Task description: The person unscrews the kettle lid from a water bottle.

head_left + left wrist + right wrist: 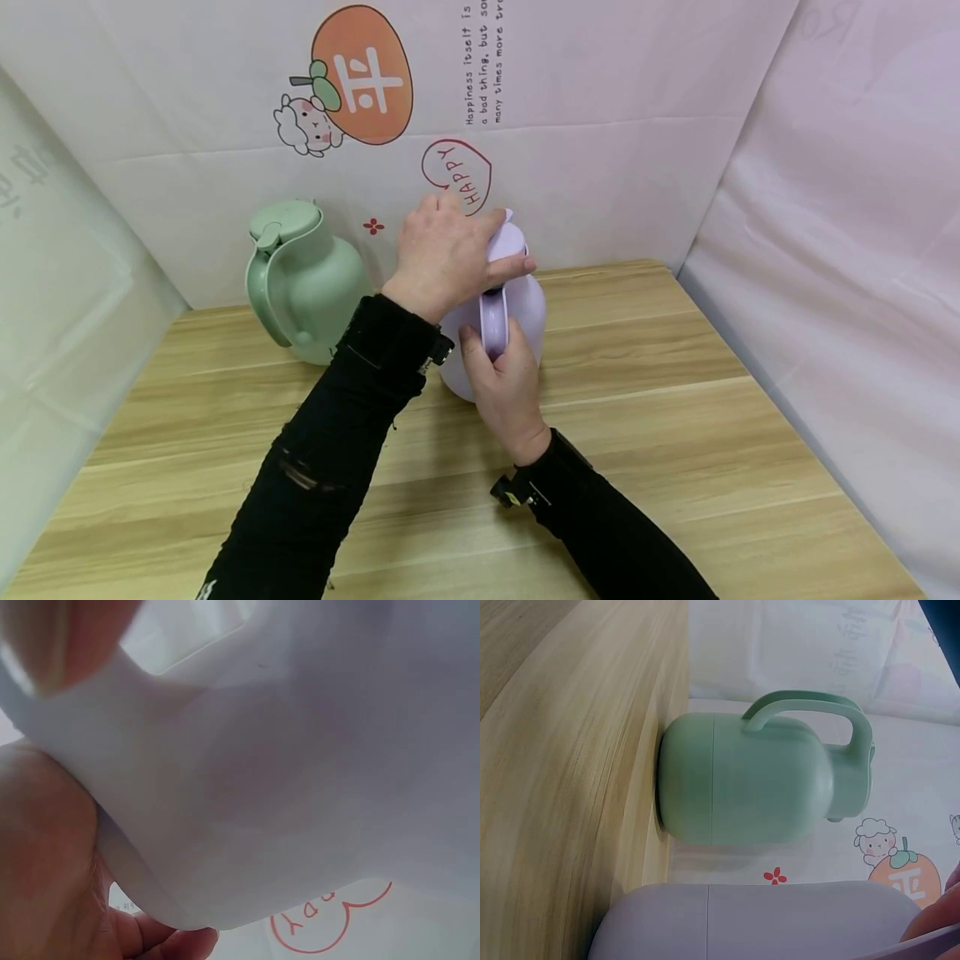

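A lilac thermos jug [531, 312] stands upright on the wooden table, handle toward me. Its handle [492, 323] is held by my right hand [510, 392], with thumb and fingers on either side. At the top, my left hand [444, 254] grips the lid [507, 242], thumb along the near side and index finger at the far side. The left wrist view is mostly filled by the jug's pale body [262, 787], blurred and close. Left of the jug stands a green thermos jug [322, 283], its lid on, touched by neither hand.
A wooden table [637, 400] bears both jugs. Behind it hangs a white printed cloth [600, 167] with cartoon figures and lettering. White cloth sides [847, 250] rise at left and right.
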{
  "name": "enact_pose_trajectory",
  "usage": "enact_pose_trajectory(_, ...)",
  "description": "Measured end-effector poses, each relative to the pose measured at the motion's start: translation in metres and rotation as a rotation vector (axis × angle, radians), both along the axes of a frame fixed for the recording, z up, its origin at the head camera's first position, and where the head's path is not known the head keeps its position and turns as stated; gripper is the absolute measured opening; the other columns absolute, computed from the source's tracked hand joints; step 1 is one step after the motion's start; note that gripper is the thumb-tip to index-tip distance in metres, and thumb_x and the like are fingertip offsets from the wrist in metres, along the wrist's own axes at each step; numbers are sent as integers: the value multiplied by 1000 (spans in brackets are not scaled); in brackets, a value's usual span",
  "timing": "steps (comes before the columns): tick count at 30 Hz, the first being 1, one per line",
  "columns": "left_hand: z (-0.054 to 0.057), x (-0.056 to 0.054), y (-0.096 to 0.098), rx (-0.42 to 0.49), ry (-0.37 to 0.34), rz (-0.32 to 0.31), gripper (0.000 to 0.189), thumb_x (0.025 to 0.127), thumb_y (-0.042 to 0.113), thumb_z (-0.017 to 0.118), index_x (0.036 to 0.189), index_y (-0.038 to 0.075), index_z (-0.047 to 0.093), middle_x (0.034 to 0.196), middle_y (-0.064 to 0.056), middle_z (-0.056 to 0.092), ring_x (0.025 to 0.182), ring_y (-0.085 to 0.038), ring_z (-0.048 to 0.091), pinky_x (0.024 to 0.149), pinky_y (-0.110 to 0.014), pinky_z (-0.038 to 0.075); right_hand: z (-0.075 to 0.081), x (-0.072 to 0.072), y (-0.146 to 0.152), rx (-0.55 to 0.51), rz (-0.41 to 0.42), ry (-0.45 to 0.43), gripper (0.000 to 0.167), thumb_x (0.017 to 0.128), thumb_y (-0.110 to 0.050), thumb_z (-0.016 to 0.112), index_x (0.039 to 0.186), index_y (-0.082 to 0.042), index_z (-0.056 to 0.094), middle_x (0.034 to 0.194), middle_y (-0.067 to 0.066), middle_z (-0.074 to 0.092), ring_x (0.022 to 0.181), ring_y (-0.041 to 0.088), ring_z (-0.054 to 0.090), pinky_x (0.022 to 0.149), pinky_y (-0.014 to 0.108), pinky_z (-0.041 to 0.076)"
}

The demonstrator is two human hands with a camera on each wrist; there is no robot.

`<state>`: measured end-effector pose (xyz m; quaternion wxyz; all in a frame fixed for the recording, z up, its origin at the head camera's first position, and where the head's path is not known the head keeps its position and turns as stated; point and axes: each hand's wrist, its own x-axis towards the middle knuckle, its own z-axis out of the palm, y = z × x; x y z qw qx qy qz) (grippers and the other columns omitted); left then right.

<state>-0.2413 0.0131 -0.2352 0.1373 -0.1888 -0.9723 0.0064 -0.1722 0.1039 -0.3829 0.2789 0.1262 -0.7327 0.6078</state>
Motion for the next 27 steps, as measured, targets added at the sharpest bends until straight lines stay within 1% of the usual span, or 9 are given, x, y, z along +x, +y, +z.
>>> enact_pose_trajectory(5,-1,0,-1,5,10,-5,90,86,89,47,156,32,48,109,-16,56,95,-30,47,79,-42,46,0,0,0,6,-11,-7,28,104,-29,63,116,-3,62,95,8,65,83,15,61,67,31,49)
enact_pose_trajectory(8,-1,-2,-4,35,12,-48,93,88,86,50,157,24,46,124,-20,58,109,-35,54,90,-47,49,0,0,0,11,-17,-4,30,104,-29,64,116,-2,62,93,8,64,82,16,61,67,31,48)
enact_pose_trajectory(10,-1,-5,-8,90,0,-120,88,93,78,53,158,20,44,142,-22,54,126,-38,54,102,-51,48,0,0,0,14,-18,1,31,104,-29,64,116,-1,62,95,9,65,83,16,62,68,31,49)
enact_pose_trajectory(13,-1,-10,-16,205,-43,-277,74,101,62,55,159,17,43,161,-17,41,146,-37,44,117,-53,39,-1,0,0,12,-20,10,32,103,-29,65,117,0,62,98,9,66,86,17,63,72,33,51)
enact_pose_trajectory(15,-1,-12,-20,262,-70,-381,64,104,52,54,158,18,46,163,-14,41,151,-33,40,122,-51,33,-1,0,0,7,-15,15,32,103,-29,65,118,-1,62,101,9,68,90,17,65,74,33,52)
enact_pose_trajectory(18,-1,-13,-24,286,-97,-467,54,104,41,49,154,21,52,162,-10,43,152,-28,39,124,-47,31,-1,1,0,1,-8,17,32,103,-29,66,117,-1,62,101,10,68,91,17,65,75,33,52)
enact_pose_trajectory(20,-1,-13,-26,272,-110,-487,52,102,35,46,151,22,56,161,-9,47,150,-26,43,122,-46,35,-1,1,0,0,-4,18,32,103,-29,66,117,0,62,101,10,68,92,17,66,75,34,52)
enact_pose_trajectory(23,-2,-14,-26,240,-138,-483,53,99,29,43,149,24,60,159,-7,49,149,-23,45,119,-43,38,-2,0,0,1,-10,17,33,103,-28,66,117,1,62,101,10,68,92,17,66,75,34,52)
enact_pose_trajectory(27,-2,-15,-27,209,-151,-484,52,100,26,42,148,24,60,159,-7,50,150,-21,43,121,-41,36,-1,0,-1,-15,-16,0,32,103,-29,66,117,0,63,103,9,69,93,17,67,78,35,54)
